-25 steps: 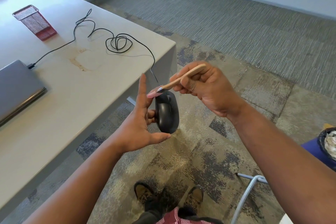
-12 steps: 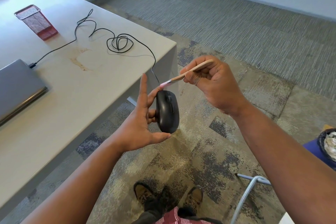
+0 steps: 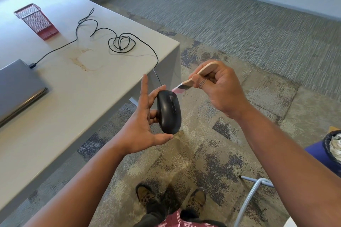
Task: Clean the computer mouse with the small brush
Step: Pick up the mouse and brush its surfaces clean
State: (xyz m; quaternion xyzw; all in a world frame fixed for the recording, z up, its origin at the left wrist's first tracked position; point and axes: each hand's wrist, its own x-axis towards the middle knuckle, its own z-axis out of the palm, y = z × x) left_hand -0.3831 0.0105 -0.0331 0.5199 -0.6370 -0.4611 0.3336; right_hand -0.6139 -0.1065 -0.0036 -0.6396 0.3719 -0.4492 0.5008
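One mouse [image 3: 168, 112], one brush [image 3: 191, 81]

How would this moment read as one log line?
left hand: holds mouse upright | right hand: grips brush | bristles at mouse's top edge | step: brushing

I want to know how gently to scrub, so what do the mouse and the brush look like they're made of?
Mouse: looks like black moulded plastic, semi-matte, with a soft sheen along its curved shell. Brush: pale flat handle, probably unfinished wood by its tan colour; pink bristles, likely soft synthetic, though too blurred to be sure. A dark band joins them; its material is unclear.
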